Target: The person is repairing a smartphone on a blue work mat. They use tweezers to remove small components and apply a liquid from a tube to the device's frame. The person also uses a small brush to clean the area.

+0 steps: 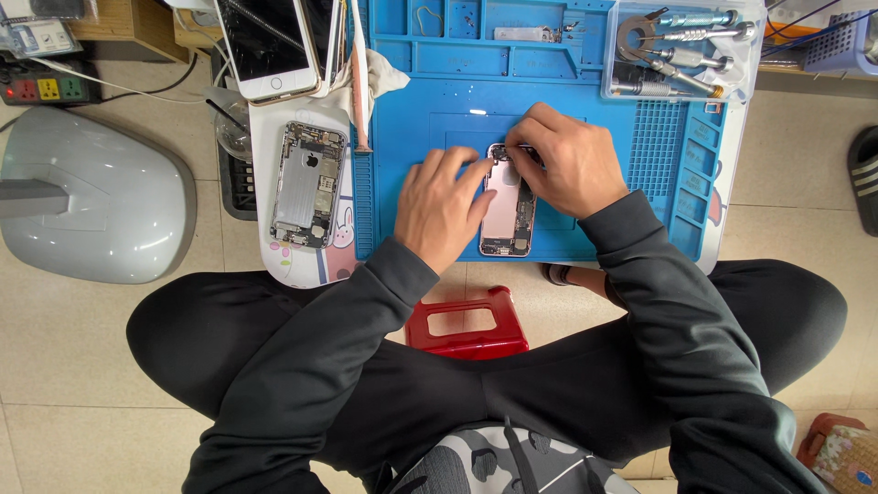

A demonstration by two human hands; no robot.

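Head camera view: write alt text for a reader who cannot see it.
Both hands work on an opened pink phone lying on a blue mat: the left hand rests on it, the right hand pinches at its top end. A second opened phone lies left of the mat, a clear box of tools at its upper right.

We see a low white table [274, 155] on the tiled floor [82, 348], mostly covered by a blue repair mat [439, 101]. On the mat: an opened pink phone body [506, 215], a clear plastic tray [681, 46] of screwdrivers at the far right corner, and a small metal plate [523, 34] in a top compartment. Left of the mat, directly on the table: an opened silver phone body [309, 185], a white-faced phone [265, 46] and a pink-handled tool [360, 87] along the mat's edge.
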